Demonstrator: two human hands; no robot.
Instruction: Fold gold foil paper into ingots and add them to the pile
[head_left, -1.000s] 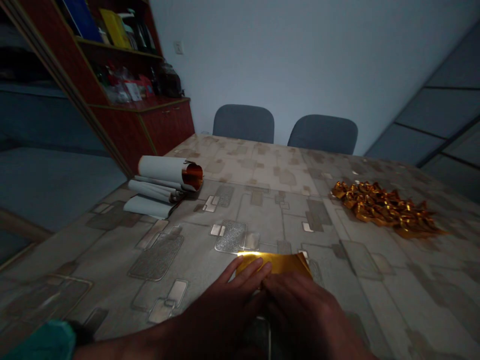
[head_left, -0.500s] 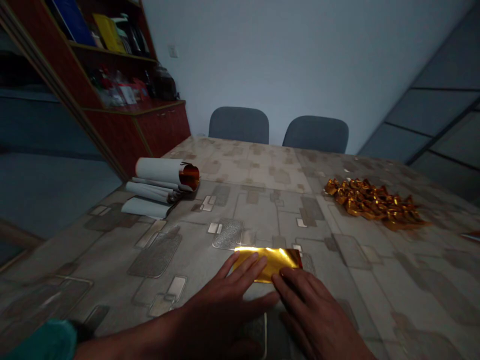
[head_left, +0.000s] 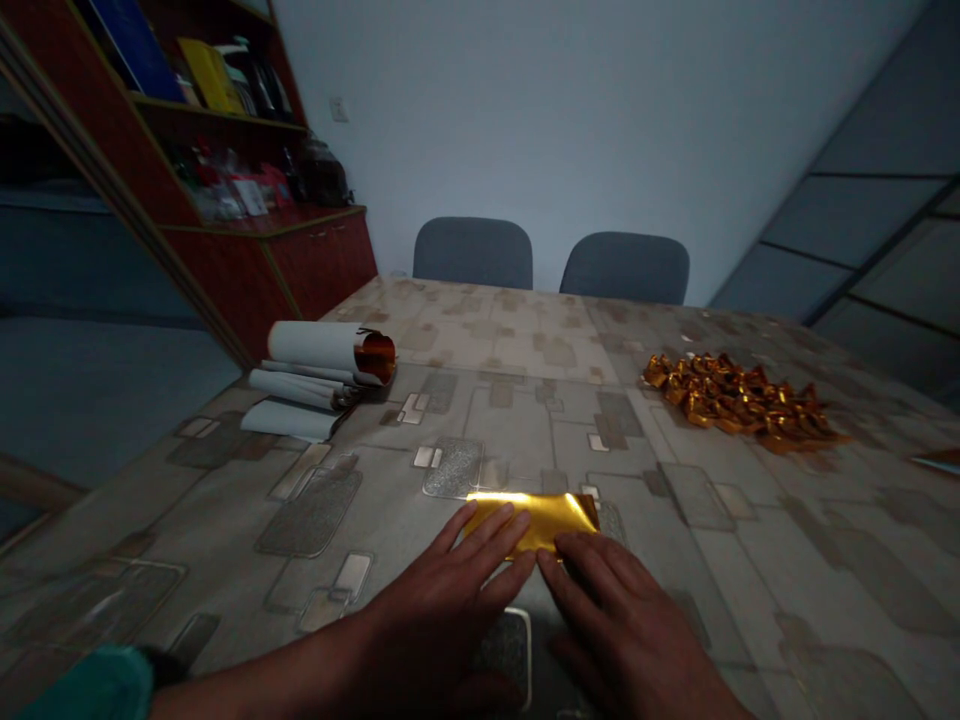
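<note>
On your patterned tabletop [head_left: 517, 420], a gold sheet [head_left: 562, 515] lies directly before you. Your left hand [head_left: 442, 600] spreads flat over its left end; your right hand [head_left: 634, 615], seemingly uncurled in the dim light, rests fingertips on its near edge.

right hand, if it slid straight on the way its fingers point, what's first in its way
Probably the left hand: the right hand points toward it across the gold sheet, whose near edge it seems to touch. Exact depth is unclear.
</note>
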